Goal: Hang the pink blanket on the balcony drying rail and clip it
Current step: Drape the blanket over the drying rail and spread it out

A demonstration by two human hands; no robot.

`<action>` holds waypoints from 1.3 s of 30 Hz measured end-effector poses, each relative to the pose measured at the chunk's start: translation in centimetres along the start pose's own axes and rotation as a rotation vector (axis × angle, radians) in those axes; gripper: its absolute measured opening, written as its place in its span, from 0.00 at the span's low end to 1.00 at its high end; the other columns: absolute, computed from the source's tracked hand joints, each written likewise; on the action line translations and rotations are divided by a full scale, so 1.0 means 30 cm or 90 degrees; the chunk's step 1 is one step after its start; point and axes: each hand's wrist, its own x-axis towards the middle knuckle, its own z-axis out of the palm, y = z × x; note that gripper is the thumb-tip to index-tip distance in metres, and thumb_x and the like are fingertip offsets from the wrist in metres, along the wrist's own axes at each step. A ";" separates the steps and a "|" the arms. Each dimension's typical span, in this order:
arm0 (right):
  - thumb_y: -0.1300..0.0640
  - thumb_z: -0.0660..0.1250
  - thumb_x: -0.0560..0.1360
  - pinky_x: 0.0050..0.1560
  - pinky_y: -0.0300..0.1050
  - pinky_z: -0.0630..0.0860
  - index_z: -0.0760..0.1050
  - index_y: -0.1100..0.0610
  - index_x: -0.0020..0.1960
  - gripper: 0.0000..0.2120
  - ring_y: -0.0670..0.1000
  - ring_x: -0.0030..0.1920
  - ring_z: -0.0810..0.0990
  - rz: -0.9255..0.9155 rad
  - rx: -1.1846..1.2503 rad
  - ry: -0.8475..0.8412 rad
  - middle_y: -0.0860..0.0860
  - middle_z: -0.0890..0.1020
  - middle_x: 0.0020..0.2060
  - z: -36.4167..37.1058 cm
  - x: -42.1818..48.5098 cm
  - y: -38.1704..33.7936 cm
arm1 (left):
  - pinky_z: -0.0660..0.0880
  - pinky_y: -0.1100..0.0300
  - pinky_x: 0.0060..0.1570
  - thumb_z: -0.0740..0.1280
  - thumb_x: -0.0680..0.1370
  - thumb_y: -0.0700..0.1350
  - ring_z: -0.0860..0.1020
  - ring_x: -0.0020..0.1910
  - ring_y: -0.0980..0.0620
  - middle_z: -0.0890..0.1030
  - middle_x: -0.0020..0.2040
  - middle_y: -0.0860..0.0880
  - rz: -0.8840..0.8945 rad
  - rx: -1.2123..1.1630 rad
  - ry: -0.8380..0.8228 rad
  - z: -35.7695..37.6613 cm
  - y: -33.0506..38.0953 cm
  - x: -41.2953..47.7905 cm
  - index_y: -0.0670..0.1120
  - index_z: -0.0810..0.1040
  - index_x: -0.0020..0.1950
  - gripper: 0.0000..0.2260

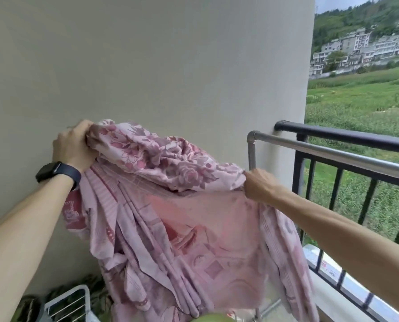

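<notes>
The pink blanket (182, 219), printed with dark pink flowers, hangs bunched between my two hands in front of the wall. My left hand (74, 145), with a black watch on its wrist, grips the blanket's upper left edge, held high. My right hand (260, 184) pinches the upper edge lower down on the right, just left of the rail's post. The silver drying rail (333, 153) runs from its corner elbow off to the right, inside the balcony railing; the blanket does not lie on it. No clips are in view.
A black balcony railing (347, 137) with vertical bars stands behind the silver rail. The beige wall (147, 66) fills the left and centre. At the lower left sit a white wire rack (70, 300) and camouflage cloth (29, 307). Fields and buildings lie beyond.
</notes>
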 end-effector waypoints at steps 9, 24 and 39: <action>0.51 0.62 0.74 0.39 0.45 0.72 0.77 0.50 0.61 0.17 0.58 0.52 0.83 0.119 0.046 -0.003 0.49 0.80 0.41 -0.115 0.244 -0.121 | 0.72 0.43 0.44 0.66 0.72 0.36 0.76 0.46 0.27 0.79 0.48 0.31 -0.114 -0.024 0.015 -0.012 0.000 -0.039 0.45 0.75 0.53 0.11; 0.58 0.69 0.75 0.58 0.49 0.80 0.81 0.58 0.56 0.11 0.55 0.55 0.81 -0.028 0.636 0.357 0.57 0.83 0.55 -0.524 0.829 0.064 | 0.73 0.42 0.45 0.67 0.70 0.37 0.77 0.47 0.27 0.80 0.49 0.32 -0.186 -0.008 0.069 0.077 0.177 0.094 0.46 0.73 0.51 0.11; 0.52 0.72 0.73 0.66 0.39 0.68 0.75 0.57 0.66 0.23 0.55 0.64 0.77 0.270 0.488 0.484 0.57 0.76 0.65 -0.661 0.391 0.771 | 0.66 0.54 0.38 0.57 0.66 0.48 0.77 0.43 0.30 0.81 0.44 0.36 -0.011 -0.251 0.075 0.104 0.762 0.225 0.48 0.73 0.43 0.10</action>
